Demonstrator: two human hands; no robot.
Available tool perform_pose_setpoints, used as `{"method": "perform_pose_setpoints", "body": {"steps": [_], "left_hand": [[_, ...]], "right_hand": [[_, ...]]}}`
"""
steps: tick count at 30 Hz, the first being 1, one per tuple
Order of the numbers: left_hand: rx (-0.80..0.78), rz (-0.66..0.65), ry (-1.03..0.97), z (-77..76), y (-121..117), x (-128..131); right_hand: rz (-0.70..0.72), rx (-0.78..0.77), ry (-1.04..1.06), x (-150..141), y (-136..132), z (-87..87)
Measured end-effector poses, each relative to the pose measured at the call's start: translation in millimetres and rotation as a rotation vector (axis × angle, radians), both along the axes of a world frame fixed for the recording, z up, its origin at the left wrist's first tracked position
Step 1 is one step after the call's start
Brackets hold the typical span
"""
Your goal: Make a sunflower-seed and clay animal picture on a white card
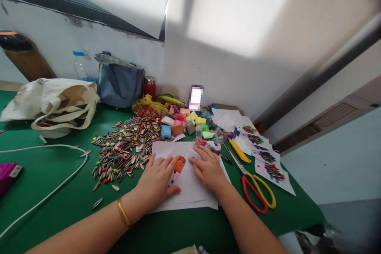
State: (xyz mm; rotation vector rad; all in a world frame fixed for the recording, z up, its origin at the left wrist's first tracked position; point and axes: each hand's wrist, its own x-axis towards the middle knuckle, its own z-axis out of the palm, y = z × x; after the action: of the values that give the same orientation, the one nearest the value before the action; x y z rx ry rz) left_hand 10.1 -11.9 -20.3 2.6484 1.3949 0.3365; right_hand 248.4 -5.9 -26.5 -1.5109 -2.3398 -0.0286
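White paper sheets point(190, 196) lie stacked on the green table in front of me. On the top sheet is a small flat shape of orange clay point(179, 164) with a pink clay part point(175, 176) below it, marked with dark dots. My left hand point(159, 178) rests on the paper, fingers stretched out and thumb apart, partly covering the clay shape's left side. My right hand point(210, 166) lies to the right of the shape, its fingers extended onto the sheet. Neither hand visibly holds anything.
Sunflower seeds point(127, 147) with coloured clay balls are heaped at left. Clay packets point(177, 129) sit behind the paper. Scissors point(248, 174), a yellow cutter point(239, 151) and seed-decorated sheets point(274, 172) are at right. Bags point(120, 81), a white cable point(68, 180) and a phone point(195, 97) also stand around.
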Motion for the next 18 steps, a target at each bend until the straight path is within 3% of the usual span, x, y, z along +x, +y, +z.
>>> {"method": "perform_pose_setpoints", "body": {"steps": [18], "left_hand": [[-0.011,0.000,-0.010,-1.9,0.0,0.1]], "right_hand": [[-0.011,0.017,0.086,0.3,2.1,-2.7]]}}
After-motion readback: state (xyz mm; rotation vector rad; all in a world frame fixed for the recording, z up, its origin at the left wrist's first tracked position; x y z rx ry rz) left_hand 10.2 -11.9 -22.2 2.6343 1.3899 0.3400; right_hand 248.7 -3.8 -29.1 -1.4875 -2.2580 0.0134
